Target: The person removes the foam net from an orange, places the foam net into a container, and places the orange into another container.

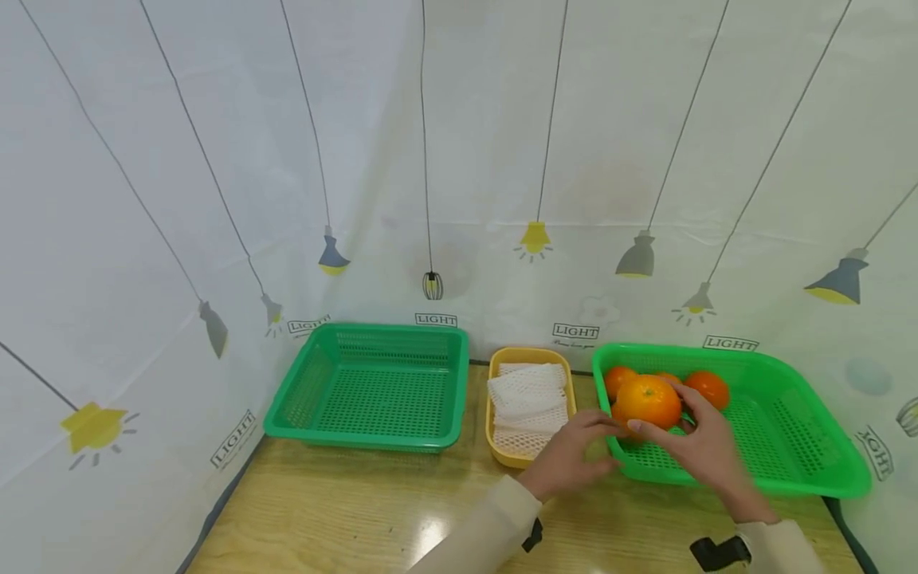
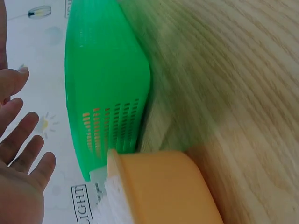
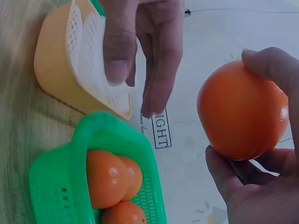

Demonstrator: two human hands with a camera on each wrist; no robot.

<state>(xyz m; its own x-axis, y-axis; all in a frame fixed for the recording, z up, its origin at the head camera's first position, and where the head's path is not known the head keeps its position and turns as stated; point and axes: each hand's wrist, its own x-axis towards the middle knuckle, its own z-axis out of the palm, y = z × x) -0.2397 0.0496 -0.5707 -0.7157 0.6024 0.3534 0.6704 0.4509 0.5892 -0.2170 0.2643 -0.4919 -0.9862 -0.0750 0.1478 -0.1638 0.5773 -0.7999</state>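
Note:
My right hand [image 1: 706, 446] holds a large orange [image 1: 649, 401] above the near left part of the bright green basket [image 1: 810, 478]. In the right wrist view, its thumb and fingers wrap around the held orange [image 3: 243, 109]. My left hand [image 1: 570, 458] hovers between the yellow basket [image 1: 495, 446] and the green one. Its fingers extend toward the orange, and the right wrist view shows a gap between them and the fruit. Several more oranges [image 1: 708, 389] lie inside the bright green basket, partly hidden by the held one.
White foam net sleeves [image 1: 527, 391] fill the small yellow basket in the middle. A darker green basket [image 1: 366, 442] stands on the left. All rest on a wooden table [image 1: 344, 502], with a lamp-printed white sheet [image 1: 488, 159] rising behind and at the sides.

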